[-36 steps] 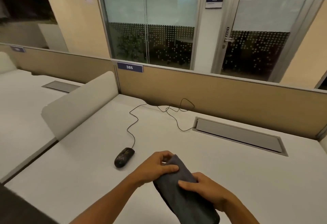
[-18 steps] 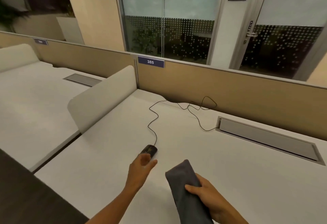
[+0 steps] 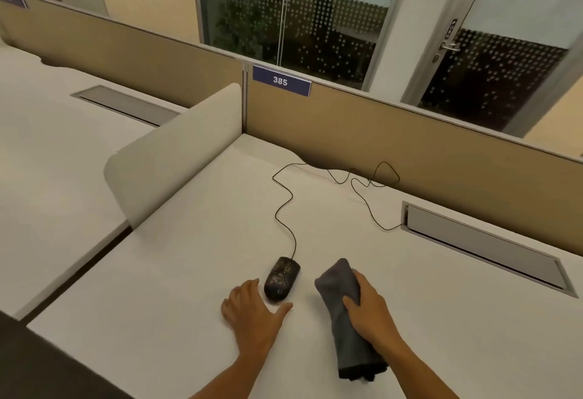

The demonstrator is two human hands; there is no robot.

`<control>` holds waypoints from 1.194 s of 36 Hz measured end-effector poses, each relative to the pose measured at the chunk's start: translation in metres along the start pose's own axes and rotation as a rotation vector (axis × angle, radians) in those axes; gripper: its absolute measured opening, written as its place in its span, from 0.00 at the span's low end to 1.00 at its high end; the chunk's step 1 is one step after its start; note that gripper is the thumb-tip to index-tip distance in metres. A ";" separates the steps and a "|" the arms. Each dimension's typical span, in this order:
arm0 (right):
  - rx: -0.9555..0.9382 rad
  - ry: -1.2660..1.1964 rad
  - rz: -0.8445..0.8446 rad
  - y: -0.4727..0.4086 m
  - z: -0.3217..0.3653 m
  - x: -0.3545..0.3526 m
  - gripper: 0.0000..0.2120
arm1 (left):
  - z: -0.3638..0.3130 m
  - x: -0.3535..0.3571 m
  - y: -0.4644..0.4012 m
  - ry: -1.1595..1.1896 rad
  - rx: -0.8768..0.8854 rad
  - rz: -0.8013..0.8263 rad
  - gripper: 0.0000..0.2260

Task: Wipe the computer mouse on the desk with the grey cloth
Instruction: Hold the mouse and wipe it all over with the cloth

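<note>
Right hand (image 3: pixel 372 313) partly covering grey cloth (image 3: pixel 339 285)

The mouse (image 3: pixel 282 278) is dark, shiny plastic. The cloth (image 3: pixel 339 291) is grey, soft and matt. The table (image 3: pixel 189 272) is pale, smooth and not shiny, and the wall behind it (image 3: pixel 410 140) looks like tan fabric.

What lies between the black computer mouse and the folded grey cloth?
Nothing: the head view shows bare white desk between the black computer mouse and the folded grey cloth.
</note>
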State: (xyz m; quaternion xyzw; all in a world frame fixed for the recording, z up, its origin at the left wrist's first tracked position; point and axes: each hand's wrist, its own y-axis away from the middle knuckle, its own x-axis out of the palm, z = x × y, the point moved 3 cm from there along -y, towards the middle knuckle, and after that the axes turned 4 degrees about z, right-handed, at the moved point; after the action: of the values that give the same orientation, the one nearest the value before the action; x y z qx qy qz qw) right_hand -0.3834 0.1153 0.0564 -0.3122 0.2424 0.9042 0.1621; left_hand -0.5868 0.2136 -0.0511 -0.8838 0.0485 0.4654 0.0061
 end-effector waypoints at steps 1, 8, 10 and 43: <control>-0.004 0.039 -0.014 -0.006 0.004 0.001 0.26 | -0.001 0.001 -0.002 -0.012 0.015 0.000 0.40; -0.016 0.392 -0.046 -0.049 0.024 0.018 0.30 | -0.011 0.001 -0.015 0.005 0.030 0.040 0.36; -0.003 0.423 -0.053 -0.057 0.029 0.026 0.28 | -0.012 0.001 -0.018 0.026 0.039 0.036 0.34; -0.027 0.708 0.097 -0.079 0.047 0.095 0.34 | -0.009 0.012 -0.019 0.103 0.075 0.008 0.28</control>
State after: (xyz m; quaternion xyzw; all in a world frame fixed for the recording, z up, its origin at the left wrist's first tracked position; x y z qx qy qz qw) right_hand -0.4427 0.2199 0.0009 -0.5963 0.2859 0.7499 0.0210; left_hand -0.5709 0.2312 -0.0567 -0.9054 0.0694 0.4173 0.0347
